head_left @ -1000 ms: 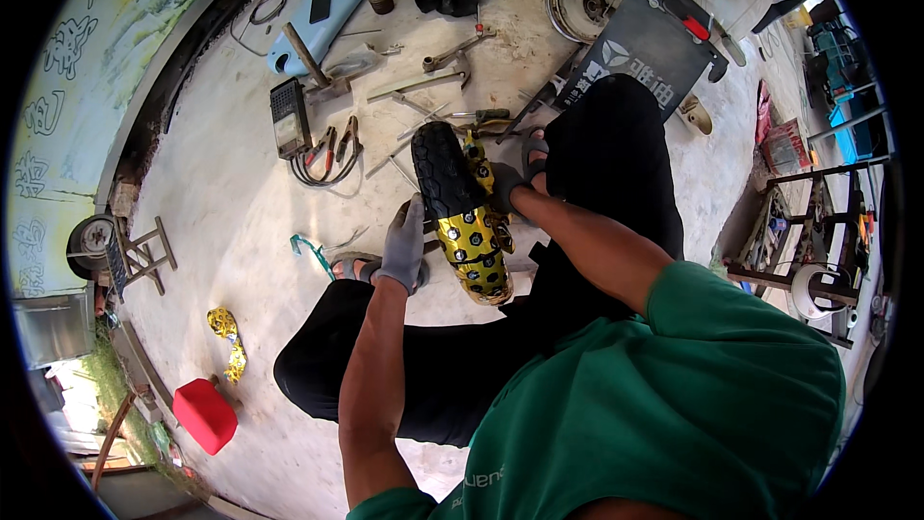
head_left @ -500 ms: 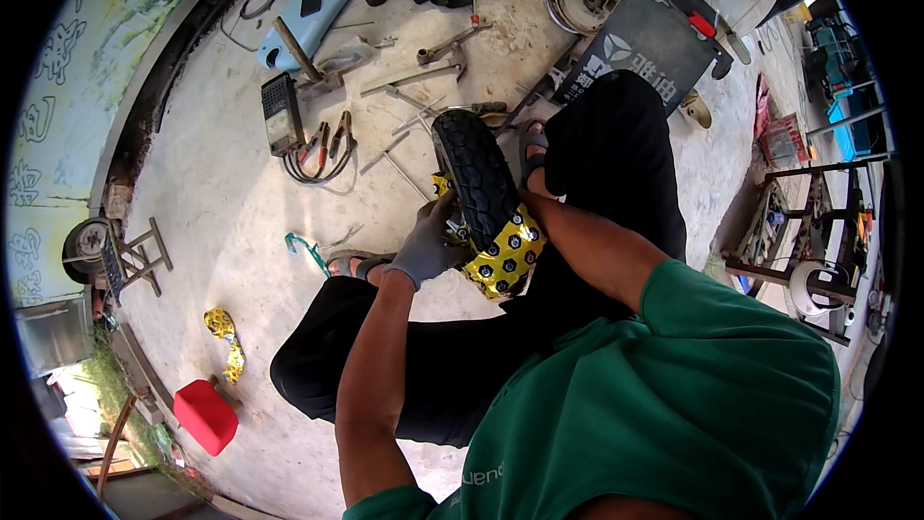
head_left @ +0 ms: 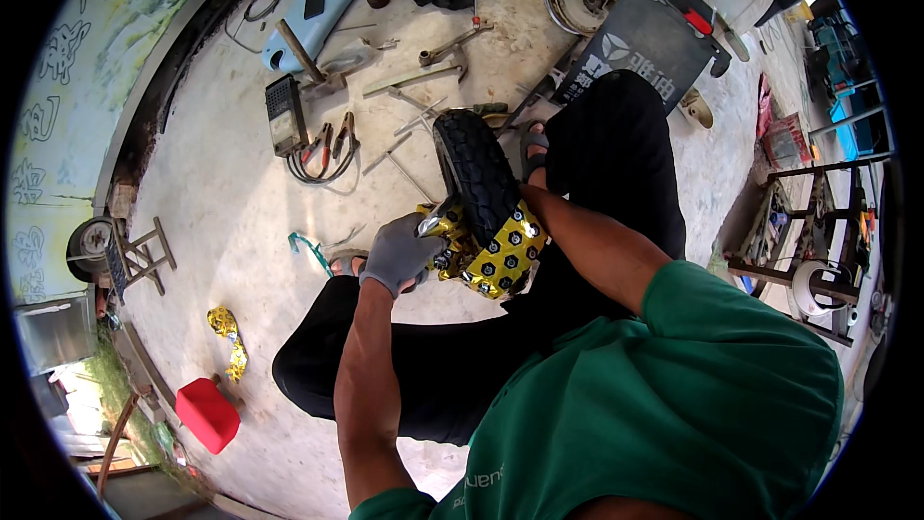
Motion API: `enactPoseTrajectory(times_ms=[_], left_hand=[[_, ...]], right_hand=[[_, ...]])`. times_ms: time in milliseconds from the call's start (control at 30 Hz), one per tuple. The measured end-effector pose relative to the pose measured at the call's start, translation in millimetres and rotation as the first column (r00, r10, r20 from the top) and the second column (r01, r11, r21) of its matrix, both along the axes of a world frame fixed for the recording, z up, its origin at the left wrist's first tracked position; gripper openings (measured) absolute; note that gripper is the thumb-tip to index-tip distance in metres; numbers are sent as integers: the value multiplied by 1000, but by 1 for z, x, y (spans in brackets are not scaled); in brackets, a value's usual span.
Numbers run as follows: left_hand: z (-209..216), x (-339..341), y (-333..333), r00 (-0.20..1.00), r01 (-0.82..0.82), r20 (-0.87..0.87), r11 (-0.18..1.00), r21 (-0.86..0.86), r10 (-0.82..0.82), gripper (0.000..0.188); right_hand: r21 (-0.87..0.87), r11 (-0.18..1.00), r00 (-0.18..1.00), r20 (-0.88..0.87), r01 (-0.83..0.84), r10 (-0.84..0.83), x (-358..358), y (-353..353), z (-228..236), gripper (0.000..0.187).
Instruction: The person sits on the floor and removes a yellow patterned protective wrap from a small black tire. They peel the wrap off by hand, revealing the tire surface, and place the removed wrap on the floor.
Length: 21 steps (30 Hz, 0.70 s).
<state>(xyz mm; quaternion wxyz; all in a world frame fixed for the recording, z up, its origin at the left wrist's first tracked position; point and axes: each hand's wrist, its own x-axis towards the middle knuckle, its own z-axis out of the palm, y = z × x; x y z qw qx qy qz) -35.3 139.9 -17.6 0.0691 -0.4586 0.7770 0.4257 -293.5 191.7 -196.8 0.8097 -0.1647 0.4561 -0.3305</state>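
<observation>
A black knobbly tyre (head_left: 474, 159) stands upright between my knees, its lower part covered by yellow patterned plastic wrapping (head_left: 500, 260). My left hand (head_left: 399, 252), in a grey glove, is closed on a crumpled flap of that wrapping at the tyre's left side. The flap is pulled out from the tread. On the other side, my right forearm (head_left: 602, 241) reaches in to the tyre. My right hand is hidden behind the tyre and wrapping, so its fingers do not show.
Beyond the tyre lie metal bars (head_left: 414, 171), jumper clamps (head_left: 327, 146), a box-shaped meter (head_left: 285, 114) and a hammer (head_left: 306, 63). An electric scooter (head_left: 635, 48) stands far right. To the left are a torn yellow wrapping strip (head_left: 228, 342), a red block (head_left: 207, 414) and a small stool (head_left: 140, 255).
My left hand has moved left and slightly down, drawing the flap of yellow wrapping away from the tyre's side. The tyre and right forearm have hardly moved.
</observation>
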Motion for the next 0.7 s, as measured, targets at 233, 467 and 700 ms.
enactPoseTrajectory(times_ms=[233, 467, 700], left_hand=[[-38, 34, -8, 871, -254, -325, 904, 344, 368, 32], [38, 33, -22, 569, -244, -536, 751, 614, 623, 31], [-22, -7, 22, 806, -117, -433, 826, 552, 403, 31]], right_hand=[[14, 998, 991, 120, 62, -63, 12, -8, 4, 33], [32, 977, 945, 249, 212, -213, 9, -12, 2, 33], [182, 890, 872, 191, 419, -450, 18, -5, 63, 32]])
